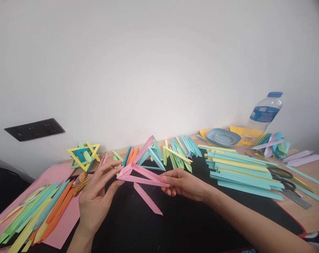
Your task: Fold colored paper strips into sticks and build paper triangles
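Between my two hands is a pink folded paper shape (146, 180), made of strips joined at angles, with one strip pointing up and away. My left hand (98, 193) pinches its left corner between thumb and fingertips. The right-hand corner is gripped by my right hand (182, 184), thumb on top and fingers curled beneath. Below the shape, a loose pink paper strip (148, 199) slants over the black mat (138, 228). Behind it stands a light blue paper triangle (155, 160), partly covered by the pink strip.
Blue and yellow strips (241, 172) lie stacked at right, near black-handled scissors (283, 177). A water bottle (266, 110) and a blue dish (223, 137) stand at back right. At left are a yellow-green paper star (82, 154) and multicoloured strips (35, 211) on pink paper (63, 232).
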A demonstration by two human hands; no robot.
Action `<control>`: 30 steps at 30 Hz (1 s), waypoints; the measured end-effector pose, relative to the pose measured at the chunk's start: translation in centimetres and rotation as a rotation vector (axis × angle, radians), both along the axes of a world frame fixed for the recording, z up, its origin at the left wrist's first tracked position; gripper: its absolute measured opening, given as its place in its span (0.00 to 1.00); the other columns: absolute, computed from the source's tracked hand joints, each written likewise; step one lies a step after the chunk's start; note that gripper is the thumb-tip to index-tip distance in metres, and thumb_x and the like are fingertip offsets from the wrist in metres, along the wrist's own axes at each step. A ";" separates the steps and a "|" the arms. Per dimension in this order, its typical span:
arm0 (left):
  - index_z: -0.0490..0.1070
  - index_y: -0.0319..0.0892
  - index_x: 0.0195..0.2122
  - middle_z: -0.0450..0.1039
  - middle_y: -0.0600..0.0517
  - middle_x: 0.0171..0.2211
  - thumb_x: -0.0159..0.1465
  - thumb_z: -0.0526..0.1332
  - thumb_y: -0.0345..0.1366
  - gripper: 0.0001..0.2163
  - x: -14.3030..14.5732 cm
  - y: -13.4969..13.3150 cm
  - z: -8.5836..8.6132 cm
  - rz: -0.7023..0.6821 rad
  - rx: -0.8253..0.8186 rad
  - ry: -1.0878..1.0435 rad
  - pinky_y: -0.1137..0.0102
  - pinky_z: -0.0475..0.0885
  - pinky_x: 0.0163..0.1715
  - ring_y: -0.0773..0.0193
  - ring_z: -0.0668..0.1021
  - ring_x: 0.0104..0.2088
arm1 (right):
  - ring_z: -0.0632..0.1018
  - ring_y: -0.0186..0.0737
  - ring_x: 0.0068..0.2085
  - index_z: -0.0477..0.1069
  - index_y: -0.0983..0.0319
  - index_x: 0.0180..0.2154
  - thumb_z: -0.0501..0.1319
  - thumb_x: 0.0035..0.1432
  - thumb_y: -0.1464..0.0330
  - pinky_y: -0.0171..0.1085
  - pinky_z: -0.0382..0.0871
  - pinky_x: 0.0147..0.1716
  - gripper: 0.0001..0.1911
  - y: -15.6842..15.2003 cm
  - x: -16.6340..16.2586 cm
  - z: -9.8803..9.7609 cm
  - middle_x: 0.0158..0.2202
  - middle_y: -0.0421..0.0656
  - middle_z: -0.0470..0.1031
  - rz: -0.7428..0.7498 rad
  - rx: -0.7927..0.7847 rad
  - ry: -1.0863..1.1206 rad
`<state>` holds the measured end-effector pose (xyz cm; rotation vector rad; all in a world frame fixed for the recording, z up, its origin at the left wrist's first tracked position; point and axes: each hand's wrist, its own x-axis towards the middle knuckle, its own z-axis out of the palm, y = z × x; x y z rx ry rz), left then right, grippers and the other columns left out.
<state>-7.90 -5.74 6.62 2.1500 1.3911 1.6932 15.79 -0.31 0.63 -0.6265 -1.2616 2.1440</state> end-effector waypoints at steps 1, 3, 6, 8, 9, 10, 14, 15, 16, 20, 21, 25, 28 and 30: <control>0.77 0.51 0.39 0.75 0.52 0.43 0.57 0.63 0.31 0.10 0.1 -0.1 0.4 -0.041 0.002 0.031 0.61 0.69 0.50 0.56 0.74 0.48 | 0.68 0.24 0.23 0.73 0.68 0.27 0.66 0.52 0.59 0.26 0.62 0.23 0.16 -0.1 0.1 0.2 0.24 0.39 0.69 0.029 -0.033 0.012; 0.77 0.50 0.39 0.76 0.51 0.43 0.57 0.63 0.31 0.10 -0.1 0.0 0.7 -0.119 -0.063 0.040 0.58 0.66 0.53 0.54 0.73 0.50 | 0.69 0.23 0.22 0.72 0.69 0.27 0.65 0.53 0.60 0.25 0.61 0.21 0.16 0.0 0.3 0.3 0.23 0.39 0.69 0.091 -0.116 0.003; 0.77 0.47 0.37 0.77 0.50 0.40 0.55 0.66 0.36 0.09 -0.4 0.6 0.2 -0.109 -0.222 -0.027 0.62 0.71 0.48 0.55 0.76 0.46 | 0.69 0.23 0.20 0.72 0.70 0.27 0.62 0.57 0.60 0.23 0.60 0.17 0.18 0.8 0.3 -0.4 0.21 0.41 0.70 0.119 -0.206 -0.065; 0.77 0.45 0.36 0.77 0.50 0.36 0.52 0.67 0.39 0.10 -0.4 1.0 -0.6 -0.032 -0.323 -0.059 0.66 0.74 0.41 0.56 0.77 0.40 | 0.69 0.23 0.18 0.70 0.70 0.25 0.57 0.60 0.60 0.23 0.58 0.15 0.20 1.5 0.0 -1.1 0.20 0.42 0.70 0.087 -0.195 -0.146; 0.77 0.44 0.35 0.77 0.50 0.35 0.51 0.68 0.40 0.11 -0.3 1.1 -1.0 0.003 -0.364 -0.066 0.67 0.74 0.39 0.57 0.78 0.38 | 0.68 0.23 0.17 0.69 0.70 0.23 0.55 0.62 0.61 0.23 0.57 0.14 0.21 1.7 -0.2 -1.5 0.19 0.42 0.70 0.063 -0.167 -0.194; 0.77 0.43 0.36 0.77 0.50 0.33 0.51 0.68 0.41 0.12 -0.1 1.2 -1.4 0.027 -0.395 -0.076 0.68 0.74 0.38 0.58 0.77 0.37 | 0.68 0.23 0.17 0.69 0.69 0.23 0.53 0.63 0.61 0.23 0.57 0.14 0.22 1.9 -0.5 -1.8 0.19 0.42 0.71 0.038 -0.129 -0.244; 0.75 0.41 0.40 0.77 0.49 0.31 0.53 0.67 0.41 0.16 1.3 1.3 -2.3 -0.005 -0.500 -0.168 0.68 0.75 0.36 0.60 0.78 0.32 | 0.69 0.27 0.17 0.65 0.65 0.24 0.46 0.66 0.62 0.26 0.59 0.15 0.22 1.8 -1.6 -2.2 0.22 0.44 0.74 -0.036 0.122 -0.460; 0.75 0.41 0.41 0.77 0.50 0.30 0.53 0.67 0.41 0.16 1.6 1.3 -2.4 -0.021 -0.532 -0.194 0.68 0.75 0.36 0.61 0.78 0.31 | 0.69 0.28 0.18 0.63 0.64 0.24 0.45 0.66 0.62 0.27 0.59 0.16 0.21 1.6 -1.8 -2.0 0.21 0.43 0.73 -0.059 0.236 -0.539; 0.74 0.41 0.41 0.77 0.50 0.29 0.52 0.67 0.41 0.17 1.8 1.4 -2.5 -0.035 -0.562 -0.219 0.69 0.75 0.35 0.61 0.79 0.30 | 0.69 0.29 0.19 0.61 0.63 0.23 0.45 0.66 0.62 0.28 0.59 0.18 0.21 1.4 -1.9 -1.8 0.21 0.42 0.72 -0.101 0.376 -0.637; 0.75 0.40 0.41 0.78 0.49 0.30 0.52 0.67 0.42 0.17 2.4 1.5 -3.0 -0.067 -0.623 -0.287 0.69 0.76 0.35 0.59 0.80 0.33 | 0.67 0.33 0.24 0.58 0.62 0.20 0.47 0.64 0.65 0.33 0.56 0.25 0.20 0.2 -2.4 -0.4 0.20 0.40 0.66 -0.337 0.848 -0.929; 0.75 0.40 0.41 0.78 0.48 0.31 0.53 0.66 0.42 0.17 2.4 1.6 -3.1 -0.077 -0.636 -0.291 0.68 0.76 0.36 0.58 0.80 0.34 | 0.66 0.33 0.25 0.59 0.62 0.21 0.47 0.65 0.64 0.34 0.56 0.26 0.20 0.0 -2.5 -0.1 0.21 0.40 0.65 -0.359 0.866 -0.877; 0.75 0.39 0.43 0.79 0.47 0.34 0.53 0.66 0.42 0.18 2.7 1.5 -3.5 -0.119 -0.687 -0.279 0.66 0.75 0.40 0.56 0.80 0.38 | 0.68 0.32 0.28 0.66 0.63 0.31 0.51 0.62 0.57 0.32 0.60 0.27 0.16 -0.3 -3.2 0.3 0.26 0.39 0.67 -0.311 0.651 -0.332; 0.73 0.39 0.44 0.79 0.47 0.34 0.54 0.65 0.42 0.18 3.0 1.4 -3.6 -0.115 -0.684 -0.281 0.66 0.75 0.40 0.56 0.80 0.37 | 0.72 0.33 0.31 0.66 0.63 0.37 0.60 0.55 0.54 0.33 0.65 0.32 0.18 -0.1 -3.9 0.0 0.29 0.39 0.70 -0.322 0.432 -0.053; 0.72 0.39 0.46 0.79 0.46 0.37 0.55 0.64 0.42 0.19 3.4 1.3 -3.7 -0.086 -0.647 -0.298 0.66 0.75 0.41 0.56 0.80 0.38 | 0.73 0.33 0.31 0.65 0.62 0.37 0.64 0.51 0.55 0.35 0.67 0.35 0.19 -0.1 -4.3 -0.3 0.29 0.39 0.70 -0.346 0.338 0.046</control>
